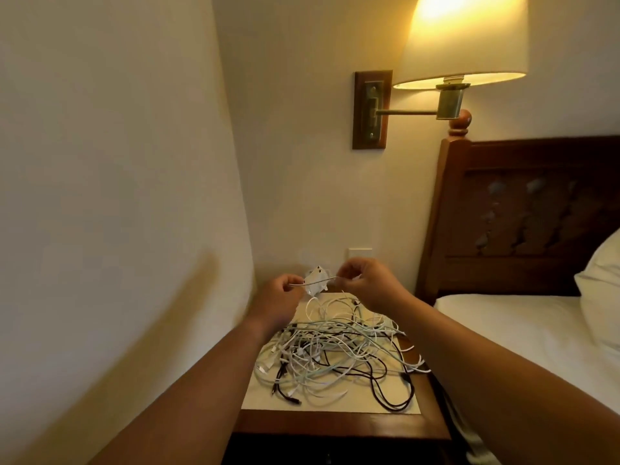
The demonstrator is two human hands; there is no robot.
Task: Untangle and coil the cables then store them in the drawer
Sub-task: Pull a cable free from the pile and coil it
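Note:
A tangled heap of white, pale green and black cables (335,357) covers the top of a wooden nightstand (339,424). Above the far end of the heap, my left hand (281,293) and my right hand (362,280) pinch a short stretch of one white cable (315,282) taut between them. The rest of that cable drops down into the heap. Behind the stretched piece lies a small white crumpled object (315,275); what it is I cannot tell. The drawer front below the nightstand top is dark and mostly cut off by the frame's bottom edge.
A wall runs close along the left of the nightstand. A bed (523,330) with a white sheet, pillow (604,283) and dark wooden headboard (523,216) borders it on the right. A lit wall lamp (463,41) hangs above. A white wall plate (359,256) sits behind the hands.

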